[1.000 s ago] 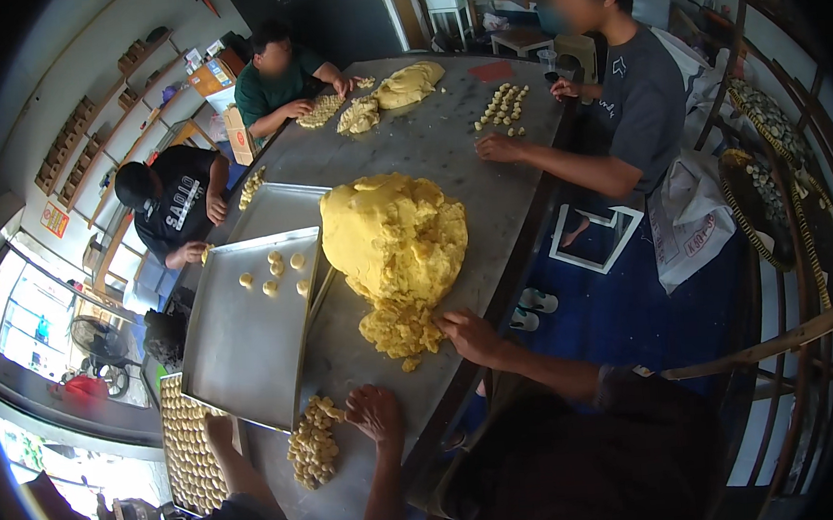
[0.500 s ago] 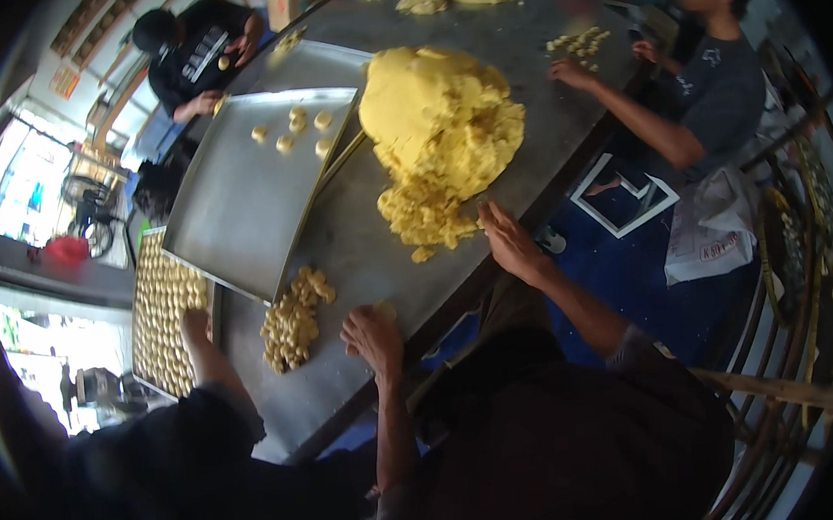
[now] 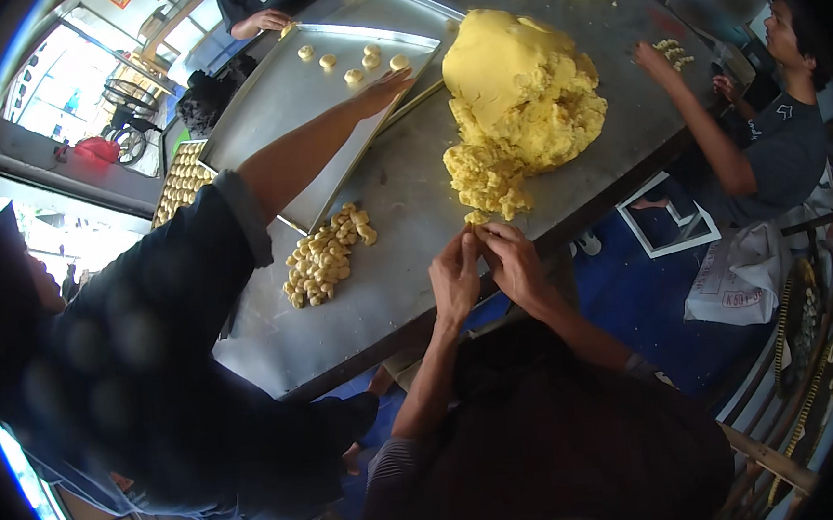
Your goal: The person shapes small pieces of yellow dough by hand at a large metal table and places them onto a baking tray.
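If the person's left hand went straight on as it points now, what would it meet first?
Probably the small yellow dough piece just ahead, then the dough mound; depth is unclear.

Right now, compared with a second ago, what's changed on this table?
Your left hand has moved right, from beside the pile of small dough pieces, to join your right hand near the crumbly end of the dough mound; whether they hold dough is unclear. A co-worker's hand has left the filled tray and reaches across the large tray. The mound, the pile and the large tray's dough rounds look unchanged.
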`<state>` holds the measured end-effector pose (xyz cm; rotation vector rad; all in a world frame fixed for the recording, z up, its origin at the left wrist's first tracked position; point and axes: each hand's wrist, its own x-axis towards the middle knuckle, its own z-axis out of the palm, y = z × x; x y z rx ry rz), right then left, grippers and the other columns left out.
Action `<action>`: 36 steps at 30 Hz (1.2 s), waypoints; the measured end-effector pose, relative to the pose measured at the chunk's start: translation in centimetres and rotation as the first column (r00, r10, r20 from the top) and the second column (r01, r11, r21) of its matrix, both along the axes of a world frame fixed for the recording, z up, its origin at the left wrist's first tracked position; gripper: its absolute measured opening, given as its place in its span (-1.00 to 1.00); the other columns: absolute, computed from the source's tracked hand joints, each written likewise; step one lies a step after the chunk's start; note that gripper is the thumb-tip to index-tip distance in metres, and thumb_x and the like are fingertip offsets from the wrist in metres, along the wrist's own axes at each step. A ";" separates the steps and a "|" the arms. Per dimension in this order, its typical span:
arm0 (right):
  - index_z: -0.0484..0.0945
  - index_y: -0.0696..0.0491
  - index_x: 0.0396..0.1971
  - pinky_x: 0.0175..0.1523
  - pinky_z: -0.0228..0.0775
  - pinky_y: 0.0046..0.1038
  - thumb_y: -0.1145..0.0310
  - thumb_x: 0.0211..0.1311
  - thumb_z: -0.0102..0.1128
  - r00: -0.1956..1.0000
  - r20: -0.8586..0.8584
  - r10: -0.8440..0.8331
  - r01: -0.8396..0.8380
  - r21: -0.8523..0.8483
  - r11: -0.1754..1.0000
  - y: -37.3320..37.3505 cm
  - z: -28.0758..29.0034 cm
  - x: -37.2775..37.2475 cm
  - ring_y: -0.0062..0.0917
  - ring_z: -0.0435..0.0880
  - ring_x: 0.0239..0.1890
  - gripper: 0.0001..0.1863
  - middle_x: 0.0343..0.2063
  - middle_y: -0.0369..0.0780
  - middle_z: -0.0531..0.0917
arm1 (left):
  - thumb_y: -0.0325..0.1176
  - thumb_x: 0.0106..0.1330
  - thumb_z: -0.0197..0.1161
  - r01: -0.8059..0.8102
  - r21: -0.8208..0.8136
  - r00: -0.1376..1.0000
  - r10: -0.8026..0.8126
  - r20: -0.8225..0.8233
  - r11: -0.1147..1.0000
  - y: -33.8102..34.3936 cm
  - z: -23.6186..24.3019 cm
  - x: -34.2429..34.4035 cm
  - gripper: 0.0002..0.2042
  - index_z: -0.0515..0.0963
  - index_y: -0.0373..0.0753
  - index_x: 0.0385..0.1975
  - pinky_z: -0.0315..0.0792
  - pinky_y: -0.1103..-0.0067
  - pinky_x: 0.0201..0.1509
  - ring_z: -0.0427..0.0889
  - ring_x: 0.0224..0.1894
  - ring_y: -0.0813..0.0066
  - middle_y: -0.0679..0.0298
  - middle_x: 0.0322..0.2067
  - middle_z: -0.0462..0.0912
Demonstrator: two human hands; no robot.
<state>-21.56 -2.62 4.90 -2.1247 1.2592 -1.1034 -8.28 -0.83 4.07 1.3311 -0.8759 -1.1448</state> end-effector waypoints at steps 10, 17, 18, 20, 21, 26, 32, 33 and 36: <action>0.67 0.14 -0.21 -0.06 0.49 -0.34 0.57 0.09 0.21 0.956 0.171 0.238 -0.262 0.137 0.955 -0.6 0.1 2.3 -0.19 0.65 -0.20 -0.77 -0.23 -0.08 0.69 | -0.36 0.07 0.37 0.074 -0.030 0.770 -0.038 0.638 0.997 0.4 -3.3 2.5 -0.74 0.58 -0.31 -0.26 0.53 0.27 -0.27 0.68 -0.33 -0.05 -0.08 -0.44 0.66; 0.66 0.18 -0.28 -0.09 0.49 -0.32 0.60 0.05 0.21 0.982 -0.009 0.190 -0.188 0.078 0.979 0.4 -1.1 2.9 -0.17 0.66 -0.22 -0.80 -0.27 -0.06 0.67 | -0.43 0.09 0.34 0.140 -0.039 0.830 -0.095 0.549 0.989 1.0 -3.1 2.3 -0.72 0.48 -0.28 -0.21 0.51 0.26 -0.22 0.64 -0.22 -0.11 -0.06 -0.36 0.66; 0.66 0.18 -0.29 -0.10 0.49 -0.32 0.61 0.04 0.21 0.981 -0.008 0.191 -0.190 0.090 0.978 0.6 -1.0 3.0 -0.17 0.66 -0.23 -0.80 -0.27 -0.06 0.67 | -0.44 0.09 0.33 0.163 -0.089 0.849 -0.094 0.521 0.983 1.0 -3.0 2.4 -0.73 0.49 -0.28 -0.21 0.50 0.26 -0.21 0.64 -0.21 -0.11 -0.05 -0.36 0.66; 0.67 0.18 -0.32 -0.09 0.49 -0.31 0.61 0.03 0.20 0.973 0.088 0.215 -0.230 0.244 0.942 -0.8 0.6 2.5 -0.18 0.65 -0.22 -0.82 -0.29 -0.07 0.68 | -0.43 0.08 0.35 0.199 -0.011 0.856 -0.169 0.489 0.980 1.0 -3.1 2.9 -0.72 0.49 -0.28 -0.20 0.50 0.28 -0.20 0.64 -0.21 -0.10 -0.04 -0.35 0.66; 0.67 0.18 -0.33 -0.09 0.49 -0.31 0.61 0.03 0.20 0.967 0.137 0.215 -0.249 0.320 0.914 -1.1 1.0 2.3 -0.18 0.65 -0.22 -0.82 -0.30 -0.07 0.68 | -0.43 0.08 0.35 0.222 0.030 0.857 -0.210 0.470 0.975 1.1 -3.2 3.1 -0.72 0.50 -0.28 -0.20 0.50 0.29 -0.19 0.64 -0.21 -0.09 -0.03 -0.34 0.66; 0.69 0.18 -0.33 -0.19 0.53 -0.40 0.57 0.04 0.26 0.965 0.003 0.260 -0.260 0.090 0.962 -0.7 0.5 3.0 -0.26 0.71 -0.29 -0.84 -0.33 -0.07 0.71 | -0.39 0.07 0.40 0.214 -0.074 0.882 -0.160 0.443 0.974 1.0 -3.5 3.1 -0.69 0.50 -0.30 -0.20 0.49 0.32 -0.20 0.65 -0.22 -0.07 -0.03 -0.36 0.66; 0.66 0.16 -0.11 -0.16 0.53 -0.49 0.53 0.04 0.34 0.951 0.288 0.112 -0.242 0.471 0.848 -2.1 0.8 1.7 -0.50 0.71 -0.25 -0.66 -0.24 -0.12 0.71 | -0.42 0.07 0.38 0.190 -0.062 0.888 -0.145 0.435 0.980 1.0 -3.1 3.3 -0.71 0.51 -0.30 -0.22 0.48 0.32 -0.16 0.63 -0.20 -0.06 -0.03 -0.33 0.64; 0.63 0.19 -0.09 -0.12 0.54 -0.49 0.50 -0.01 0.40 0.955 0.258 0.149 -0.258 0.467 0.845 -2.5 0.1 1.8 -0.48 0.71 -0.25 -0.61 -0.25 -0.10 0.70 | -0.43 0.08 0.37 0.208 -0.098 0.891 -0.148 0.429 0.973 1.0 -3.4 3.4 -0.72 0.51 -0.31 -0.22 0.48 0.31 -0.15 0.63 -0.19 -0.06 -0.03 -0.31 0.64; 0.60 0.22 -0.06 -0.13 0.55 -0.48 0.48 -0.05 0.44 0.970 0.139 0.202 -0.245 0.574 0.781 -3.7 -2.7 1.9 -0.48 0.71 -0.25 -0.53 -0.24 -0.08 0.70 | -0.44 0.08 0.37 0.252 -0.153 0.880 -0.161 0.447 0.956 0.8 -3.9 3.3 -0.74 0.52 -0.30 -0.24 0.47 0.31 -0.13 0.62 -0.17 -0.04 -0.03 -0.28 0.62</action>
